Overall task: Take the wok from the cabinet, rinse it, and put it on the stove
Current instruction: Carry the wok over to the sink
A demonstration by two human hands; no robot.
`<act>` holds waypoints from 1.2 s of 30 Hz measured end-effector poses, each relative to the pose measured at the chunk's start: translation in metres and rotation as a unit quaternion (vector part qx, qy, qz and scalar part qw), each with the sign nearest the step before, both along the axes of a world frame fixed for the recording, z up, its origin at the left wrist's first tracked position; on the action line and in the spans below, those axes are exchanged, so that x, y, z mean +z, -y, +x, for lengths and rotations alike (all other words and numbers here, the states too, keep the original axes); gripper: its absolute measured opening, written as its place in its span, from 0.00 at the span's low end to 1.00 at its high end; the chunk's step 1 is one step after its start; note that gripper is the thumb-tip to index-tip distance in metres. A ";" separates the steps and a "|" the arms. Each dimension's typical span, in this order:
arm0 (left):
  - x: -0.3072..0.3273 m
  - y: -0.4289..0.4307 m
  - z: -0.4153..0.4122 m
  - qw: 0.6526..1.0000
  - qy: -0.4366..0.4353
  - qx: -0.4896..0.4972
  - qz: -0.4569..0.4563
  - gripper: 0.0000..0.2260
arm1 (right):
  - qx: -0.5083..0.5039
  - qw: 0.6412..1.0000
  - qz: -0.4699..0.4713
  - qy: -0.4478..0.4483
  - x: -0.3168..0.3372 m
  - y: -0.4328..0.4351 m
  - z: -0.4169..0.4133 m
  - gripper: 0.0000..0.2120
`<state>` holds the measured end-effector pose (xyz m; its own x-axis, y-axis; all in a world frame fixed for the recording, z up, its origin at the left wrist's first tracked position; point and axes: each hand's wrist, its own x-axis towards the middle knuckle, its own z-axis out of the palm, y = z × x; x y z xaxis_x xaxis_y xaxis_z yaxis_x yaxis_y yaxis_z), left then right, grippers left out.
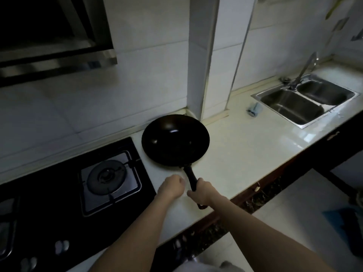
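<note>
A black wok (175,140) with a long black handle is over the white countertop (245,146), just right of the gas stove (78,189). My right hand (202,191) is closed around the end of the wok's handle. Close to its left, my left hand (172,188) is a loose fist holding nothing, not touching the handle. The stove's nearest burner (107,176) is bare.
A steel double sink (306,103) with a tap (306,69) sits at the far right. A small blue cloth (255,109) lies on the counter beside it. A range hood (53,36) hangs above the stove. A white tiled column (202,55) stands behind the wok.
</note>
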<state>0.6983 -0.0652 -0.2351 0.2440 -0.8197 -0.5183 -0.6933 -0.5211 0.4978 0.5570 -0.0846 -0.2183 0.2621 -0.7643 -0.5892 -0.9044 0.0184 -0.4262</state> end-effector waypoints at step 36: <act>-0.006 0.031 -0.209 0.796 -0.502 0.325 0.095 0.17 | -0.257 0.923 -0.006 0.285 -0.027 -0.042 -0.157 0.11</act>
<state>0.4896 -0.0958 -0.2415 -0.0310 -0.5721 -0.8196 0.4510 -0.7398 0.4994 0.4002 -0.0427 -0.2451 0.1281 -0.8793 -0.4587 -0.4055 0.3756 -0.8333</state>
